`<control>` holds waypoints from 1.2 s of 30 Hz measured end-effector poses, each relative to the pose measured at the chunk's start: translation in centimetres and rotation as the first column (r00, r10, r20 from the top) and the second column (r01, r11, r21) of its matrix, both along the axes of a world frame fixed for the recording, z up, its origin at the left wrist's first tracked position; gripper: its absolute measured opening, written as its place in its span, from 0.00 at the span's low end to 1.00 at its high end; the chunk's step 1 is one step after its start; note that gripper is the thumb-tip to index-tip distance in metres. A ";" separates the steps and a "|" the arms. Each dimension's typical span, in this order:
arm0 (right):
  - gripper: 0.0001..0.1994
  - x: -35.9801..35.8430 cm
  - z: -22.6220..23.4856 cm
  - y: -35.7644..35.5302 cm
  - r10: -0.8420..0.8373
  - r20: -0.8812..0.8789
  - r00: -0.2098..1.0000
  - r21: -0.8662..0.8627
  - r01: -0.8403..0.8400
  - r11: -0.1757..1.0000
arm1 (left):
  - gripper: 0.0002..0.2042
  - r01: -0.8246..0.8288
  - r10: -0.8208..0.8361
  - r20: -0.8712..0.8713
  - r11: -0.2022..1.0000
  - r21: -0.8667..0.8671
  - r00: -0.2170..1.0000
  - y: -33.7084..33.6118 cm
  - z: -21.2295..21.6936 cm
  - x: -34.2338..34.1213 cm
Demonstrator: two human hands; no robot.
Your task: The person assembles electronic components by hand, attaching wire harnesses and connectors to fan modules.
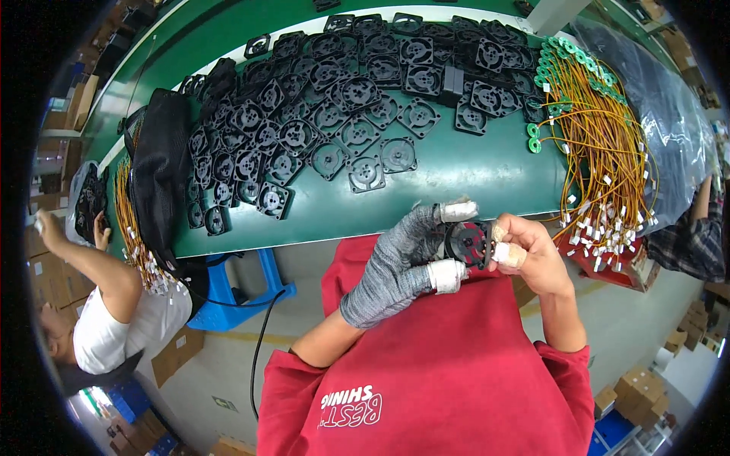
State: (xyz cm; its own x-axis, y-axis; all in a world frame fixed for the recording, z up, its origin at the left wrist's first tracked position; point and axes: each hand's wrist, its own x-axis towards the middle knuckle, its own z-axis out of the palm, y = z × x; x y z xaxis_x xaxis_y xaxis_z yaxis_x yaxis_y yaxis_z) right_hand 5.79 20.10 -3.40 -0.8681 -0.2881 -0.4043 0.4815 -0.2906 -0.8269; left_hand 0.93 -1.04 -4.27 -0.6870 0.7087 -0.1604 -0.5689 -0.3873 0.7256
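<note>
My left hand (391, 270), in a grey knit glove with white tape on the thumb and a fingertip, is closed round a black fan frame (465, 243). The frame is held above my lap, just off the table's near edge, its round middle facing up. My right hand (538, 254), ungloved with taped fingertips, pinches at the frame's right side; whether a small part is between those fingertips is hidden. Beyond my hands, a wide heap of similar black fan frames (357, 135) lies on the green table (464, 175).
On the right lies a bundle of orange wires (604, 163) with green ring boards (566, 57) and white connectors (608, 235), beside a clear plastic bag (669, 129). Left are a black mesh bag (161, 163), more wires (131, 216), a blue stool (243, 292) and a co-worker's arm (99, 262).
</note>
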 end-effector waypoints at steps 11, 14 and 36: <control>0.08 -0.5 -0.2 0.5 0.110 -0.047 0.993 -0.056 -0.113 0.992 | 0.26 0.155 -0.159 0.129 0.987 0.046 0.979 0.3 0.0 -0.2; 0.08 -0.4 -0.3 0.8 0.109 -0.030 0.994 -0.049 -0.110 0.993 | 0.26 0.163 -0.161 0.040 0.985 -0.047 0.986 0.5 0.3 -0.2; 0.06 1.0 0.1 0.1 0.110 -0.195 0.975 0.235 -0.062 0.970 | 0.29 0.196 -0.220 -0.099 0.958 -0.209 0.970 0.9 0.0 -0.2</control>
